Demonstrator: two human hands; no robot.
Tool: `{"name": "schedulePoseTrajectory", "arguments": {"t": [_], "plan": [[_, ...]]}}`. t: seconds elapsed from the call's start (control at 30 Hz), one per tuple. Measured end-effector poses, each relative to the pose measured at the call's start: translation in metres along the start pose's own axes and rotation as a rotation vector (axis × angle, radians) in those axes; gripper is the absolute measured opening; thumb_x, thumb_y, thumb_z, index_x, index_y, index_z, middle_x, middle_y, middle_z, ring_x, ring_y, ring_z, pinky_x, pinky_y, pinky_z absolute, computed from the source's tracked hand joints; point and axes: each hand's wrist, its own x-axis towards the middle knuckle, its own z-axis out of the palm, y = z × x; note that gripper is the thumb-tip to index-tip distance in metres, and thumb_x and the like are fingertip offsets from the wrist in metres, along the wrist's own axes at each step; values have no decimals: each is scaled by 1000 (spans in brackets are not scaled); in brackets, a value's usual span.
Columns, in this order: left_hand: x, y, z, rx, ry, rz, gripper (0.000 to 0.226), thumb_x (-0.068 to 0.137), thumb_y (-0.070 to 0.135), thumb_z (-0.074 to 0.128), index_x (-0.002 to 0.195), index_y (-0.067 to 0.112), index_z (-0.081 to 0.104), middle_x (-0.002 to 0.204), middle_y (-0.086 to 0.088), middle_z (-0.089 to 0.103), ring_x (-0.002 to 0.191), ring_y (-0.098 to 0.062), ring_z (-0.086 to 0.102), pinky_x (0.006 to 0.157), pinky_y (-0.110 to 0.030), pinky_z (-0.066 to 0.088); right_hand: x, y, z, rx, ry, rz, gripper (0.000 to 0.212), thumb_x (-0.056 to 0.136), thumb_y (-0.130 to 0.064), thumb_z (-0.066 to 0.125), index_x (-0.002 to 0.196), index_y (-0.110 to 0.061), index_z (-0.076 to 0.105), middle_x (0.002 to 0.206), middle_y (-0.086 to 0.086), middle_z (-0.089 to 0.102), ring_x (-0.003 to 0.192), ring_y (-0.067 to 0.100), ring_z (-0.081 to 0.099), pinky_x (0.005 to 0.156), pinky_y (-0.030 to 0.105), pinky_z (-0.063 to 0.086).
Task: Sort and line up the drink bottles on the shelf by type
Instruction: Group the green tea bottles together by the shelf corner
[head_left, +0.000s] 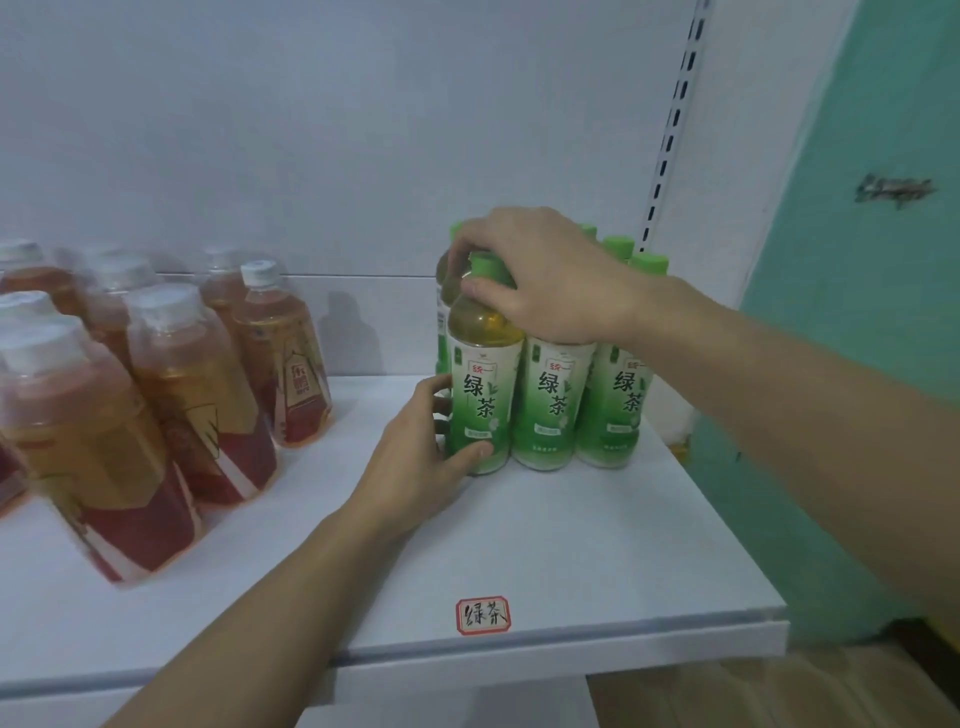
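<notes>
Several green tea bottles with green caps and green-white labels stand packed together at the back right of the white shelf (571, 545). The front left green tea bottle (480, 384) is upright. My left hand (421, 457) wraps its lower label from the left, thumb across the front. My right hand (540, 275) comes from the right and grips the cap and neck of the same bottle from above, resting over the neighbouring bottles (553, 400). Several amber tea bottles (171, 384) with white caps and red labels stand grouped on the left of the shelf.
A small red-framed handwritten label sticker (482, 616) sits near the shelf's front edge. A perforated metal upright (670, 130) runs up the back right. A teal wall (857, 312) lies beyond the shelf's right end. White back panel behind the bottles.
</notes>
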Motion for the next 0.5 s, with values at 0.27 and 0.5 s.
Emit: {"name": "schedulePoseTrajectory", "arguments": {"t": [0.27,0.5], "plan": [[-13,-11,-29,262,-53,-133,88,83,54,72,153,21,32,134,6,56,113,-11,61,101,-38,51,-42,-37,23,33,412,-199,15,88,-20,62,101,-15,68,102,4,59,99,26,52,83,46,45],[-69,-6,-96,328,13,-195,36,95,35,65,130,25,63,116,13,67,99,-1,65,90,-32,58,-14,-70,37,254,139,-157,26,91,-26,61,116,-25,61,109,-1,53,98,18,55,88,40,49]]}}
